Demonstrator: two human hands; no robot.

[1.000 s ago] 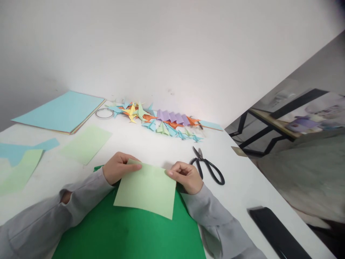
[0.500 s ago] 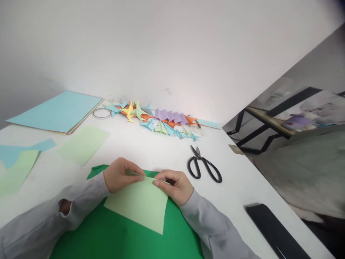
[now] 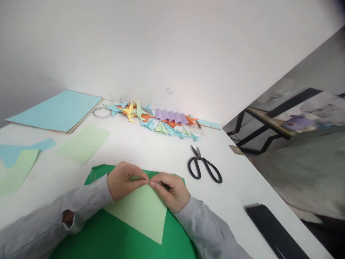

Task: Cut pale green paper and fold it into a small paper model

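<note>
With thumbs and fingers, the left hand [image 3: 120, 181] and right hand [image 3: 174, 192] together pinch the far edge of the light green paper [image 3: 147, 208], which slopes toward the person above the green cloth [image 3: 121, 237].

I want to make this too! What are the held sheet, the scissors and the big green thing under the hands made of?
Held sheet: matte paper, it seems; thin, with crisp edges. Scissors: blades probably metal, being dull grey; handles perhaps plastic-coated, smooth and black. Big green thing: likely matte cloth, with wrinkles at one corner.
</note>
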